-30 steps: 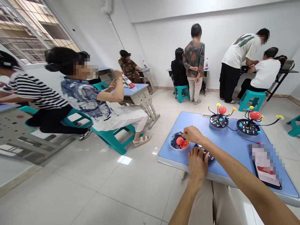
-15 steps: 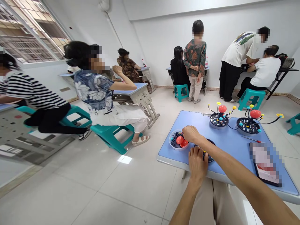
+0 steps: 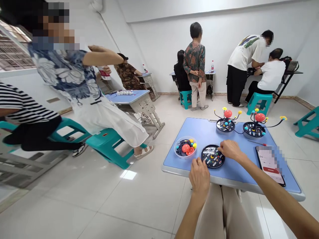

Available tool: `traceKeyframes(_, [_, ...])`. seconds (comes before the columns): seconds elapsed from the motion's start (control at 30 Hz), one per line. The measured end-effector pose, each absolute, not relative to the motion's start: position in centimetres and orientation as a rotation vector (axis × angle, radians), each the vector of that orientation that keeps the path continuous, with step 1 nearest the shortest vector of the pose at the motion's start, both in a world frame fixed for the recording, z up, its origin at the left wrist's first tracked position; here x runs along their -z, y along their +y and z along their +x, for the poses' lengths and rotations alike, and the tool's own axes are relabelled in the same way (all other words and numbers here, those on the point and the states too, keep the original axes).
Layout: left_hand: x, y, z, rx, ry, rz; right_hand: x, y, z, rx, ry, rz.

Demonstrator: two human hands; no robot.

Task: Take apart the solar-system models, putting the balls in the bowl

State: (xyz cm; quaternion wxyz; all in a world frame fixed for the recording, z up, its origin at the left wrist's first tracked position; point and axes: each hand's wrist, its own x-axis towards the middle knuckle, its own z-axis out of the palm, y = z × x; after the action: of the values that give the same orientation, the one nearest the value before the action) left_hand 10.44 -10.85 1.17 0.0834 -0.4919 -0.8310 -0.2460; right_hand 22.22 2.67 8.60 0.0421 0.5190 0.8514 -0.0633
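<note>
from where i sit, a pale tiled floor (image 3: pixel 124 199) takes up most of my view. at left a person in a blue flowered shirt (image 3: pixel 72 76) is up over a green stool (image 3: pixel 102 139), and people stand or sit along the far wall (image 3: pixel 159 39).

nearer me is the blue desk (image 3: pixel 189 131). at its far side stand the left model (image 3: pixel 225 125) and the right model (image 3: pixel 254 129), each a round base with a red ball on top and thin dark stalks reaching outward. the phone (image 3: pixel 266 159) lies at right, screen up, slanting from far left to near right.

my left hand (image 3: pixel 199 174) is at the black base's near-left rim, fingers close together and bent down; my right hand (image 3: pixel 229 149) has its fingers curled in at the far-right rim — whether either one pinches the edge, i can't tell.

the black base (image 3: pixel 216 162) lies flat on the desk between them, printed face up; being round, it shows no long axis. just left sits the clear bowl (image 3: pixel 176 153), holding dark stalks, a red ball (image 3: pixel 185 148) and yellow balls (image 3: pixel 194 145). beyond the phone lies a red-handled screwdriver (image 3: pixel 263 144), running roughly left to right. smallest — the yellow hub (image 3: pixel 212 156) points upward mid-base.
</note>
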Motion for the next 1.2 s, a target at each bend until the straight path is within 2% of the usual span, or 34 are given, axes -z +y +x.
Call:
traceKeyframes(0.17, [-2.1,-9.7,11.1,0.647,-2.622,-1.500,-6.0,1.3,23.8,0.252,2.652,1.647])
traceKeyframes(0.27, [-2.5,-9.5,11.0,0.855,-2.567,-1.486,-6.4,1.1,24.1,0.263,2.708,1.681])
traceKeyframes(0.4, [-4.8,-9.8,8.0,1.260,-2.433,-1.387,-9.4,1.3,22.3,0.368,2.900,1.677])
traceKeyframes(0.5, [-7.0,-9.8,3.8,1.351,-2.492,-1.212,-11.2,1.8,18.2,0.470,2.991,1.592])
traceKeyframes(0.6, [-8.0,-9.4,0.0,1.258,-2.588,-1.108,-11.0,2.3,13.8,0.524,2.962,1.516])
traceKeyframes(0.73, [-7.0,-8.9,-2.5,1.140,-2.654,-1.132,-9.3,2.7,10.8,0.506,2.906,1.492])
traceKeyframes(0.93, [-4.9,-8.7,-2.9,1.079,-2.669,-1.168,-8.5,2.7,10.7,0.427,2.884,1.467])
traceKeyframes(1.2, [-4.9,-8.7,-3.2,1.061,-2.726,-1.183,-8.7,2.7,10.5,0.399,2.866,1.450])
